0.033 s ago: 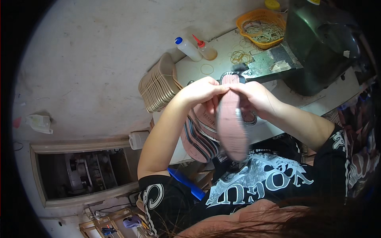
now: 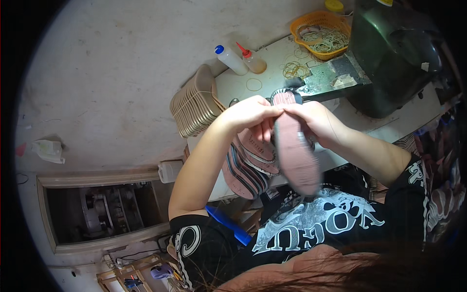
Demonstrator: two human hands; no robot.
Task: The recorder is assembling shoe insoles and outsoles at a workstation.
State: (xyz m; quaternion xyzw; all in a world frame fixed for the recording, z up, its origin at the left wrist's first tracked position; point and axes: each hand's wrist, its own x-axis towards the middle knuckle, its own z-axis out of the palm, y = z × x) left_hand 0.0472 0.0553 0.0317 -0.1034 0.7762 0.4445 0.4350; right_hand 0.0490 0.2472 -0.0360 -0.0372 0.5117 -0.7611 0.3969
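Observation:
A pink ribbed shoe sole (image 2: 297, 155) hangs between my hands, its lower end smeared by motion. My left hand (image 2: 250, 113) pinches it near the top from the left, thumb pressed on the sole. From the right, my right hand (image 2: 314, 119) grips the same spot, the two thumbs almost meeting. The sole's upper end, with a dark rim, lies at the tip of a greenish metal machine arm (image 2: 331, 80). My fingers partly hide what is behind the sole. Several pink soles with dark and light edges (image 2: 243, 177) lie overlapped below my left hand.
A banded stack of beige soles (image 2: 192, 107) leans at the wall. Behind stand a blue-capped bottle (image 2: 231, 59), a red-tipped bottle (image 2: 252, 61) and an orange basket of rubber bands (image 2: 321, 36). The dark machine body (image 2: 389, 58) fills the right of the white table (image 2: 272, 53).
The lower end of the sole has swung to the right, showing more of the soles behind it. Both hands keep their grip in nearly the same place.

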